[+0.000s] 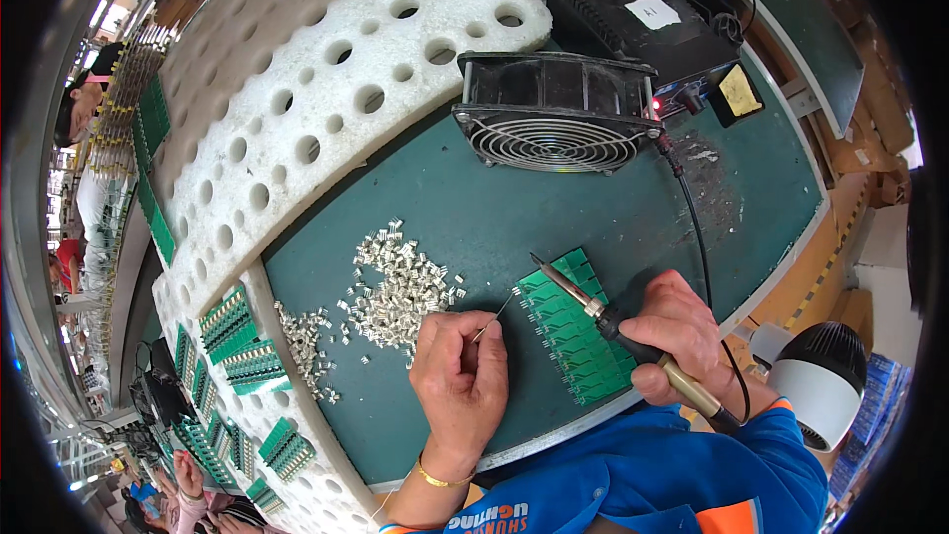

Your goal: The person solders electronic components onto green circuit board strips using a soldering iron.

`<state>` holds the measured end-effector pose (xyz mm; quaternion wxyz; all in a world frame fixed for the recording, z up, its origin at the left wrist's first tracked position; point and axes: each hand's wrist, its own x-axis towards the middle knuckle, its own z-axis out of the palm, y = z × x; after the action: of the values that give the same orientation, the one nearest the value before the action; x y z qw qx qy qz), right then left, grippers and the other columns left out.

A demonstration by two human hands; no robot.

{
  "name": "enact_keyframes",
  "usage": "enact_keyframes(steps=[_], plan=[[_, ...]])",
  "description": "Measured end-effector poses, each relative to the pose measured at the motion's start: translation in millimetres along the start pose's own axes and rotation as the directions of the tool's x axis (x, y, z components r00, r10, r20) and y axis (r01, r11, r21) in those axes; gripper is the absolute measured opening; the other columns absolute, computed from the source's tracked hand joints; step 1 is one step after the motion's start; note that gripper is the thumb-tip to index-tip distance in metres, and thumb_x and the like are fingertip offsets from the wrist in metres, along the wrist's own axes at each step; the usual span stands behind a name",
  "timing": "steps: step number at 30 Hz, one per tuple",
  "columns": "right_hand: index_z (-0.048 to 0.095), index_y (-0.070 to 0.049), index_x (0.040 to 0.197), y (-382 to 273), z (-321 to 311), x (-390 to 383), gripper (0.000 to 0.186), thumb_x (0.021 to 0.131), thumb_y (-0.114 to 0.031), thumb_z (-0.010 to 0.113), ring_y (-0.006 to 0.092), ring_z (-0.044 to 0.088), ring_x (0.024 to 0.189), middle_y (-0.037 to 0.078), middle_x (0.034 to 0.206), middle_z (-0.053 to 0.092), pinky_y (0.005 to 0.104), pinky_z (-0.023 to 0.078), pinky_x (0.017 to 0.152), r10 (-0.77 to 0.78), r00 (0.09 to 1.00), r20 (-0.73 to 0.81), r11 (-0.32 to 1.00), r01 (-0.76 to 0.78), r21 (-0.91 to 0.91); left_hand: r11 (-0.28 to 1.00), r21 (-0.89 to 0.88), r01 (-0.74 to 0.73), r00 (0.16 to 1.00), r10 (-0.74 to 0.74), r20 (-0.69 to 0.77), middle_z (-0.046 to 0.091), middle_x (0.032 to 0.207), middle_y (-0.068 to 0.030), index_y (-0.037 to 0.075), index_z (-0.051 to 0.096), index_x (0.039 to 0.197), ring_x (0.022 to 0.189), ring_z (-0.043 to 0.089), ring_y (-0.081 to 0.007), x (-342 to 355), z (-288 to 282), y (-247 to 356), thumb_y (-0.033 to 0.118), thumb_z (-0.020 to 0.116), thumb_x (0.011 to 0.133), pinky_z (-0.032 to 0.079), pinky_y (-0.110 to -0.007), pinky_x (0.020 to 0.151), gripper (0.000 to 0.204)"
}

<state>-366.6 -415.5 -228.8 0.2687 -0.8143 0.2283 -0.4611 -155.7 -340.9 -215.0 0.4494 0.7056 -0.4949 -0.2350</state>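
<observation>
While the left hand [460, 371] pinches thin silvery wire [506, 305] in a narrow grip, the right hand [684, 334] encloses a black-handled metal soldering iron [615, 324], presumably to avoid heat.

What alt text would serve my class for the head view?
A person's right hand holds a soldering iron over a green circuit board, while the left hand pinches thin wire. Small silvery parts lie heaped nearby; a black fan stands beyond.

Head-worn fisheye, looking down, near workbench [415, 183]
</observation>
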Motion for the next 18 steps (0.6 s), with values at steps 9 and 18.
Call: enact_keyframes(steps=[9, 18], plan=[[0.067, -0.003, 0.109, -3.0, 0.7, -1.7, 0.04, 0.092, -0.039, 0.07, 0.0236, 0.054, 0.062, 0.006, 0.073, 0.058, 0.0373, 0.046, 0.062, 0.04, 0.999, -0.027, 0.999, -0.041, -0.01, 1.0, -0.007, -0.009, 1.0, 0.009, 0.005, 0.052, 0.075, 0.0005, 0.003, 0.065, 0.085, 0.062, 0.044, -0.0066, -5.7, 2.4, -3.0, 0.0, 0.074, 0.086, 0.035, -0.022, 0.054, 0.01], [0.069, -0.002, 0.099, -12.3, -0.5, -4.7, 0.031, 0.091, -0.032, 0.072, 0.0231, 0.055, 0.057, 0.007, 0.07, 0.062, 0.0361, 0.045, 0.062, 0.05, 0.999, -0.021, 0.999, -0.05, 0.023, 1.0, -0.018, -0.012, 1.0, 0.012, -0.004, 0.052, 0.072, 0.0007, 0.002, 0.066, 0.081, 0.06, 0.042, -0.0055, -7.5, 5.8, -1.7, -0.002, 0.075, 0.084, 0.033, -0.022, 0.051, 0.01]])
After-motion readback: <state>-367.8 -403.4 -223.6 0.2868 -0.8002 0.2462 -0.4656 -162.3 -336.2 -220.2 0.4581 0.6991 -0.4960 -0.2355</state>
